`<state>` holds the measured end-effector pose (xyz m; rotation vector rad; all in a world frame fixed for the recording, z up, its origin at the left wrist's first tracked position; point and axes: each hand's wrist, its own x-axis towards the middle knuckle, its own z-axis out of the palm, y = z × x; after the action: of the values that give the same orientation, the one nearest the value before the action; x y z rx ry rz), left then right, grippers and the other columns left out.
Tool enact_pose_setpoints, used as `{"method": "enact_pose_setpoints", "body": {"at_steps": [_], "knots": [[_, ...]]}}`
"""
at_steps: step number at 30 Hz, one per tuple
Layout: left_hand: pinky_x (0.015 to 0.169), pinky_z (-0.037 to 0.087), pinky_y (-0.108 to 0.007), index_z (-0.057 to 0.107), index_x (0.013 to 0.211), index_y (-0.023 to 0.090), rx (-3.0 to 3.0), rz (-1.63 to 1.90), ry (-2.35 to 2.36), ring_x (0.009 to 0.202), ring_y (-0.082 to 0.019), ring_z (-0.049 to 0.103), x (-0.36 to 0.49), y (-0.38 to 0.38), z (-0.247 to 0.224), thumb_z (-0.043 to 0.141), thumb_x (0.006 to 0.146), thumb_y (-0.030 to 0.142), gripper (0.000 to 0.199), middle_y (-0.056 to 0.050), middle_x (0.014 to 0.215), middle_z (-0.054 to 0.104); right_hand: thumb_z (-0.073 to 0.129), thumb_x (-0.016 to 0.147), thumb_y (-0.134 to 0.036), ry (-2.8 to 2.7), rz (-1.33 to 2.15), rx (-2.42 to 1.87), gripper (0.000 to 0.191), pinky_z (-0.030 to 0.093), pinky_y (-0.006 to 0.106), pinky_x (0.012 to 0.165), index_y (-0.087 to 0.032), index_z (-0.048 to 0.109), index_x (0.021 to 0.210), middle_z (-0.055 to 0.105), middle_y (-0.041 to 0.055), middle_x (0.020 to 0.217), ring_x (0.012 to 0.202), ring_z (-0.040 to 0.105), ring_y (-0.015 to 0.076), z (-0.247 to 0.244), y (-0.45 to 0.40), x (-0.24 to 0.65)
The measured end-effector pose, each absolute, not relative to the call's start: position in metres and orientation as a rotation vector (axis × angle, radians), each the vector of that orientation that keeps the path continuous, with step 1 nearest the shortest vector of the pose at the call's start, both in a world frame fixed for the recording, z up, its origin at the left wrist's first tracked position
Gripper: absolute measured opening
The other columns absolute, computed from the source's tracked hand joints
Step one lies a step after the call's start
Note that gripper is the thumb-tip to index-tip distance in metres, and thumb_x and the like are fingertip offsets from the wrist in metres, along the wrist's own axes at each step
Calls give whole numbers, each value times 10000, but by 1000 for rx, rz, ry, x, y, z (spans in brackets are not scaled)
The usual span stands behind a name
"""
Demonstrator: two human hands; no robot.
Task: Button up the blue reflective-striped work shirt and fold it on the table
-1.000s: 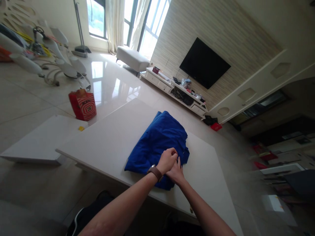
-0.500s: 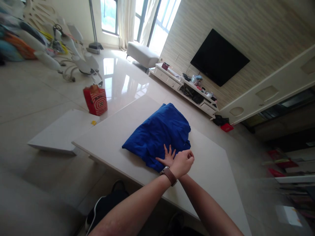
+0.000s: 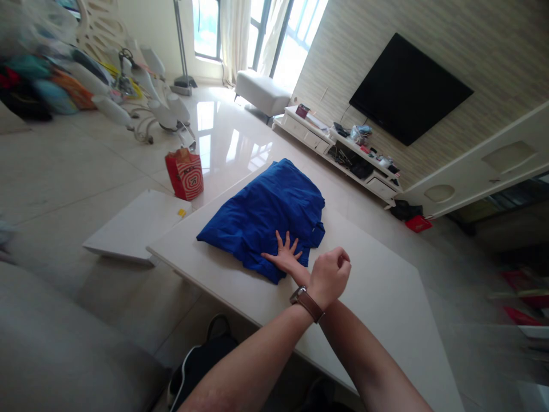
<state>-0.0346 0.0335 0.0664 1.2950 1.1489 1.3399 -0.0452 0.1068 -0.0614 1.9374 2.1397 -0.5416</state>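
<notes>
A blue cloth [image 3: 270, 212], folded into a rough bundle, lies on the white table [image 3: 381, 286]. My right hand [image 3: 283, 253] rests on its near part, palm down with the fingers spread. My forearms cross, the left one on top. Above the table, just right of the cloth, is my left hand [image 3: 330, 276], its fingers curled closed; whatever may be inside the curl is hidden. A watch with a brown strap [image 3: 309, 303] is on my left wrist.
On the floor left of the table are a white flat box [image 3: 132, 229] and a red paper bag [image 3: 185, 174]. Farther back stand a low white cabinet [image 3: 317, 140] with small items and a grey bench [image 3: 261, 93]. A grey sofa [image 3: 64, 337] is at lower left.
My left hand has moved a little away from the cloth, to the right of my right hand. The cloth and my spread right hand appear shifted left relative to the table.
</notes>
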Motion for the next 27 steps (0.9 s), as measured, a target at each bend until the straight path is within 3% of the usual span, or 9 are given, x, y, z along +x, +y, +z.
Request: {"method": "enact_pose_setpoints", "body": {"at_steps": [6, 27], "knots": [[635, 388, -267, 659, 827, 227, 1360, 1300, 1223, 689, -152, 593, -47, 37, 63, 507, 837, 174, 162, 7, 723, 665, 529, 807, -844, 2231, -619, 1943, 1038, 76, 791, 1120, -509, -37, 1610, -205, -21, 1709, 1533, -168, 476, -73, 129, -77], [670, 418, -262, 673, 874, 240, 1334, 1431, 1333, 690, -152, 581, -90, 48, 66, 522, 839, 151, 178, 19, 714, 648, 483, 823, -850, 2282, -566, 2045, 984, 67, 807, 1107, -498, 27, 1621, -112, 1, 1727, 1535, -131, 479, -87, 167, -134]]}}
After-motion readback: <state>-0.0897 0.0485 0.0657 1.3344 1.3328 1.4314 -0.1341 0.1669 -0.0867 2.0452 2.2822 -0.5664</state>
